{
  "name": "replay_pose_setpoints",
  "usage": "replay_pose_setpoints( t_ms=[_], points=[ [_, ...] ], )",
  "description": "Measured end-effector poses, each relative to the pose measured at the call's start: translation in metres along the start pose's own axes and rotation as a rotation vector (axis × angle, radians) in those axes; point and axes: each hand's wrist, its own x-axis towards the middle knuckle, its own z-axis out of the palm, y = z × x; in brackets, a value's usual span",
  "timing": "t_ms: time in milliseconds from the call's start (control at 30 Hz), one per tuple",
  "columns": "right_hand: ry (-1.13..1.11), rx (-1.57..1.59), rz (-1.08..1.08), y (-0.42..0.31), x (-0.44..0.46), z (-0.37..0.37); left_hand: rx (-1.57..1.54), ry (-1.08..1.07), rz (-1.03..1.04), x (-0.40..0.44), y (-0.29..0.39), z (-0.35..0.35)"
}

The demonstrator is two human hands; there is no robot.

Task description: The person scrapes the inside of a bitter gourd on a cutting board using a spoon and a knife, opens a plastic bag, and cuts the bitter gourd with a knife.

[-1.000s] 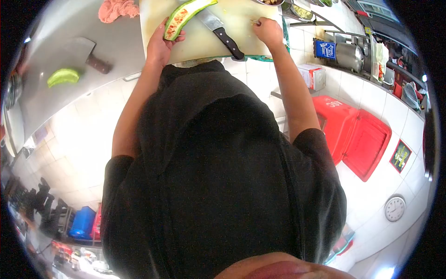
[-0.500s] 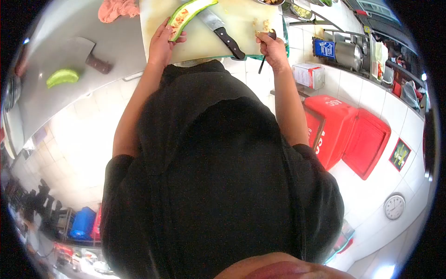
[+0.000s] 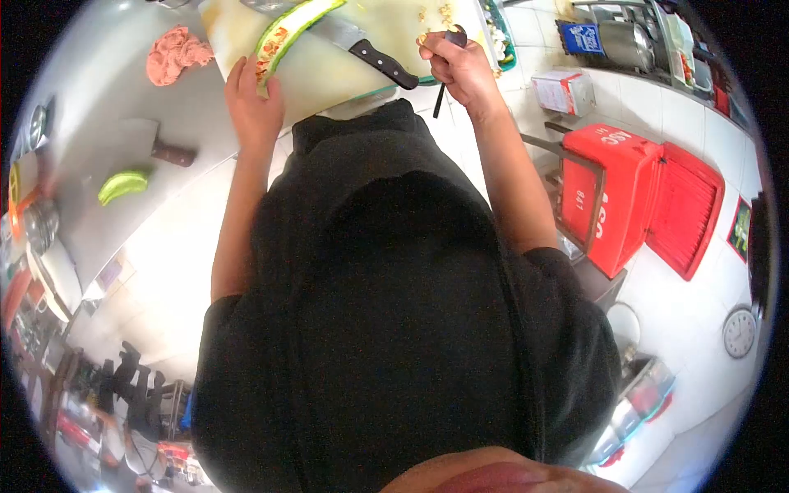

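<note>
My left hand (image 3: 256, 111) grips the near end of a halved bitter gourd (image 3: 283, 37), its cut face up, with orange-red seeds and pulp in the hollow. The gourd half rests over the left part of a pale cutting board (image 3: 329, 74). In my right hand (image 3: 464, 70) is a spoon (image 3: 439, 100), its dark handle pointing down towards me. The spoon is over the board's right edge, close to scraped pulp (image 3: 446, 14). Between my hands lies a black-handled knife (image 3: 383, 64), its blade partly behind the gourd half.
To the left, a steel table (image 3: 82, 238) holds a cleaver (image 3: 174, 154), another green gourd piece (image 3: 123, 187) and a crumpled pink cloth (image 3: 177, 56). A green container (image 3: 508, 62) adjoins the board's right side. An open red cooler box (image 3: 612, 205) stands at right.
The view has shifted, showing more of the left table. The gourd half and my left hand sit nearer the board's left side. The spoon is still in my right hand.
</note>
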Motion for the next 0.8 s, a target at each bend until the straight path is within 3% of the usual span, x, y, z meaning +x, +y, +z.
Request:
replay_pose_setpoints(
  t_ms=[100,267,433,600,800],
  points=[
    [0.006,-0.108,-0.034,0.001,0.009,0.001,-0.049,0.123,0.082,0.010,0.013,-0.008],
    [-0.117,-0.311,-0.069,-0.005,0.022,0.010,-0.652,-0.162,-0.301,0.026,0.083,0.001],
    [-0.280,-0.432,-0.048,-0.006,0.029,0.011,-0.991,-0.350,-0.448,0.042,0.129,0.041],
    [-0.346,-0.557,-0.104,0.004,0.040,-0.018,-0.899,-0.479,-0.610,0.049,0.157,0.053],
    [-0.131,-0.624,-0.396,0.020,0.046,-0.037,-1.050,-0.431,-0.801,0.042,0.169,0.087]
  ],
)
